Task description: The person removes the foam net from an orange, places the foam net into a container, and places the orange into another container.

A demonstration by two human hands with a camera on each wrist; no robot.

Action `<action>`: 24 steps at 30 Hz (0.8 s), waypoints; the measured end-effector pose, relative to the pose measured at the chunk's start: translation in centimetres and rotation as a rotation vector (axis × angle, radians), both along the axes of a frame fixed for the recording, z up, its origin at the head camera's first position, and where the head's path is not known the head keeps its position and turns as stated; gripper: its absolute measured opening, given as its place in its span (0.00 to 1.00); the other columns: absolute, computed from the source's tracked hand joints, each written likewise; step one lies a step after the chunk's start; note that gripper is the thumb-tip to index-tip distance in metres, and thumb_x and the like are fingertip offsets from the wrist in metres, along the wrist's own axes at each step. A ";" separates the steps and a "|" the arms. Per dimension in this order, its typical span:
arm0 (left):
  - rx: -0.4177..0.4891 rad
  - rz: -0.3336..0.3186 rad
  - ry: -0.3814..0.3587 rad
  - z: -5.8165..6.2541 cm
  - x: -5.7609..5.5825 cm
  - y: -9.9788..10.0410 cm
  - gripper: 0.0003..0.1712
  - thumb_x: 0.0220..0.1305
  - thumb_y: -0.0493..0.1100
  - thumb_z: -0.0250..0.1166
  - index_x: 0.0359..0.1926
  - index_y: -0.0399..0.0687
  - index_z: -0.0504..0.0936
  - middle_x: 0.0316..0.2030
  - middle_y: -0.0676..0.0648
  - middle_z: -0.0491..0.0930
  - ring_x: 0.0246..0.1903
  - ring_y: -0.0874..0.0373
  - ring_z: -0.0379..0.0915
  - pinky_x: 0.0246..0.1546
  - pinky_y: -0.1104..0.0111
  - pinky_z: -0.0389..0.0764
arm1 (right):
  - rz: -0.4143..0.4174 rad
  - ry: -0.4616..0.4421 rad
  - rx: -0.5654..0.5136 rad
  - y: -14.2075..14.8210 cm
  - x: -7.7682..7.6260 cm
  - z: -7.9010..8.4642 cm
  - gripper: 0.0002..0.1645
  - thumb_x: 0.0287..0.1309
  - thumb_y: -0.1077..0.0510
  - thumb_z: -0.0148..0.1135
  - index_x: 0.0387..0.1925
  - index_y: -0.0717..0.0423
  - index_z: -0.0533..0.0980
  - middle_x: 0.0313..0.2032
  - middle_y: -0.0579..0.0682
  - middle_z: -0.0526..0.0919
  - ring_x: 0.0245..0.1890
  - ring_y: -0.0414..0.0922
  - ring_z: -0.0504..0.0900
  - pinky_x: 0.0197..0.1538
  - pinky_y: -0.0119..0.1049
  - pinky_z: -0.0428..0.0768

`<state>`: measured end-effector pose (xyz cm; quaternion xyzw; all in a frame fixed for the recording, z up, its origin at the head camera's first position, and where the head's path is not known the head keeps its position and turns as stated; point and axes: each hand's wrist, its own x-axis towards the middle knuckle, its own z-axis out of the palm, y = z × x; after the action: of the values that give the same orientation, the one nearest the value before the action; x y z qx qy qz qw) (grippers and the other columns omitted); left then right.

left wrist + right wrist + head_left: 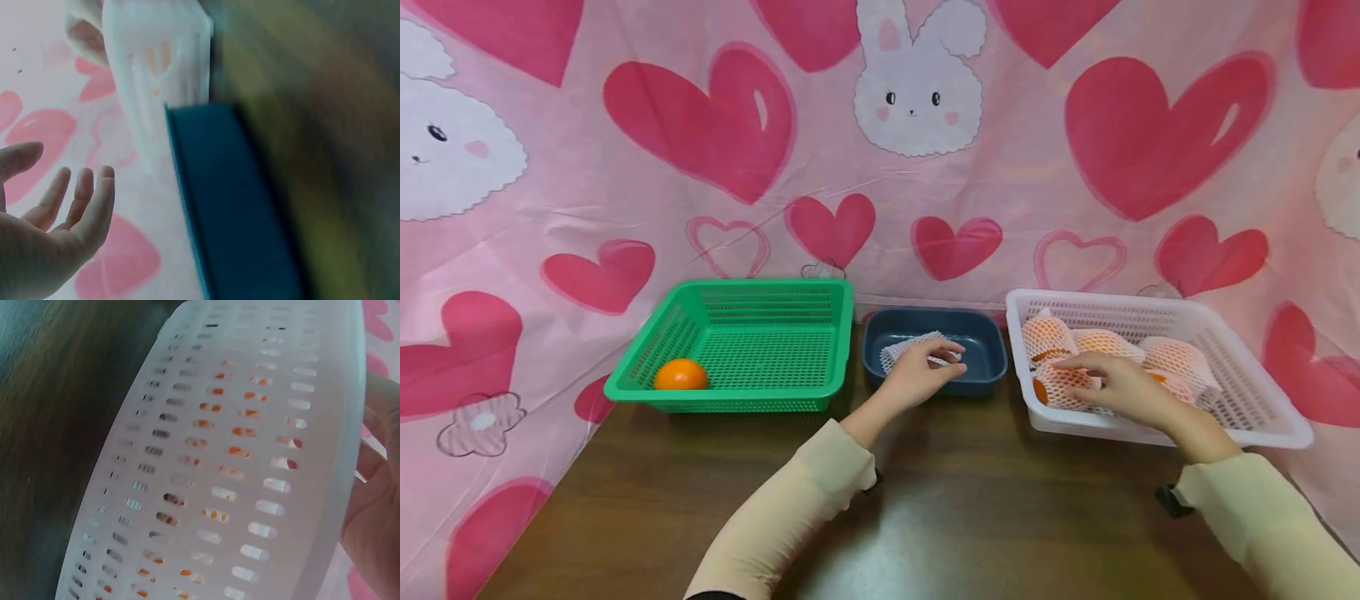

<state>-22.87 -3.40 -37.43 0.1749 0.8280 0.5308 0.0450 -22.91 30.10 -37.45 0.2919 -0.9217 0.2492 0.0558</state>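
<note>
My left hand hovers over the dark blue tray, thumb and fingers apart with nothing between them; the left wrist view shows the same loose fingers. Beneath it, white foam netting lies in the tray. Reaching into the white basket, my right hand has its fingertips over an orange fruit in a foam net at the basket's left end. Thumb and forefinger are spread across that fruit. In the right wrist view, the basket wall hides the fingertips of my right hand.
On the left, a green basket holds a bare orange fruit. Several more netted fruits lie in the white basket. All three containers stand along the back of the brown table, against a pink cloth with hearts.
</note>
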 end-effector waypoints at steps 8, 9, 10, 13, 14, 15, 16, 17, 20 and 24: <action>0.279 -0.012 -0.273 -1.4 0.6 3.5 0.16 0.70 0.39 0.67 0.57 0.41 0.83 0.41 0.48 0.83 0.47 0.46 0.82 0.47 0.59 0.84 | 0.025 -0.002 0.088 0.3 -0.6 0.1 0.30 0.47 0.59 0.82 0.54 0.62 0.83 0.53 0.62 0.84 0.55 0.63 0.79 0.55 0.64 0.76; 0.307 -0.015 -0.310 -1.5 0.6 3.9 0.17 0.70 0.39 0.67 0.57 0.41 0.83 0.42 0.48 0.83 0.47 0.48 0.82 0.48 0.58 0.84 | 0.026 -0.019 0.099 0.2 -0.7 0.1 0.31 0.47 0.59 0.82 0.55 0.62 0.83 0.53 0.64 0.83 0.56 0.65 0.78 0.55 0.66 0.75; 0.328 -0.016 -0.340 -1.6 0.7 4.3 0.17 0.70 0.40 0.67 0.58 0.41 0.82 0.42 0.48 0.83 0.47 0.50 0.83 0.49 0.58 0.84 | 0.028 -0.032 0.114 0.2 -0.8 0.1 0.32 0.47 0.58 0.82 0.56 0.62 0.82 0.55 0.65 0.82 0.57 0.67 0.77 0.56 0.67 0.74; 0.383 -0.010 -0.417 -1.9 0.8 5.6 0.19 0.70 0.39 0.66 0.59 0.40 0.81 0.43 0.48 0.85 0.48 0.50 0.83 0.51 0.56 0.83 | 0.025 -0.059 0.160 0.1 -1.1 0.0 0.37 0.47 0.57 0.83 0.60 0.62 0.80 0.57 0.66 0.80 0.58 0.68 0.76 0.56 0.67 0.75; 0.395 -0.004 -0.440 -2.1 0.9 6.0 0.19 0.70 0.39 0.67 0.59 0.40 0.81 0.44 0.47 0.86 0.48 0.50 0.84 0.52 0.55 0.83 | 0.026 -0.064 0.175 0.0 -1.2 -0.1 0.39 0.47 0.57 0.83 0.61 0.61 0.79 0.58 0.67 0.80 0.59 0.68 0.76 0.56 0.67 0.75; 0.410 0.006 -0.462 -2.3 0.9 6.4 0.19 0.69 0.38 0.67 0.59 0.40 0.81 0.44 0.47 0.86 0.48 0.48 0.84 0.51 0.55 0.83 | 0.031 -0.060 0.185 0.0 -1.3 -0.2 0.39 0.47 0.57 0.83 0.62 0.61 0.78 0.58 0.67 0.80 0.59 0.68 0.76 0.56 0.67 0.75; 0.426 0.015 -0.482 -2.5 1.0 6.7 0.20 0.69 0.38 0.67 0.60 0.39 0.80 0.44 0.47 0.87 0.49 0.46 0.84 0.51 0.54 0.83 | 0.031 -0.061 0.191 -0.1 -1.2 -0.3 0.40 0.46 0.57 0.83 0.62 0.61 0.78 0.58 0.67 0.79 0.59 0.68 0.75 0.56 0.67 0.75; 0.441 0.022 -0.501 -2.7 1.1 7.0 0.20 0.69 0.37 0.67 0.60 0.39 0.80 0.43 0.47 0.87 0.50 0.44 0.83 0.51 0.54 0.83 | 0.030 -0.062 0.194 -0.3 -1.2 -0.3 0.40 0.46 0.56 0.83 0.62 0.61 0.78 0.58 0.67 0.79 0.59 0.68 0.75 0.56 0.68 0.75; 0.494 0.042 -0.560 -3.2 1.2 7.9 0.22 0.68 0.35 0.67 0.61 0.39 0.78 0.42 0.44 0.87 0.46 0.45 0.85 0.48 0.56 0.85 | 0.040 -0.058 0.204 -0.5 -1.3 -0.4 0.40 0.45 0.56 0.83 0.61 0.61 0.78 0.58 0.67 0.78 0.59 0.69 0.74 0.56 0.69 0.74; 0.583 0.065 -0.661 -3.5 1.1 8.9 0.22 0.67 0.34 0.68 0.61 0.41 0.78 0.41 0.41 0.85 0.40 0.49 0.86 0.47 0.58 0.85 | 0.020 -0.075 0.218 -0.7 -1.8 -0.7 0.41 0.45 0.57 0.83 0.62 0.61 0.78 0.60 0.69 0.75 0.60 0.70 0.71 0.57 0.70 0.72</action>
<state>-21.73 5.50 -40.92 -0.0252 0.5899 0.7707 0.2395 -24.67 29.35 -38.15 0.2959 -0.9418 0.1589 -0.0135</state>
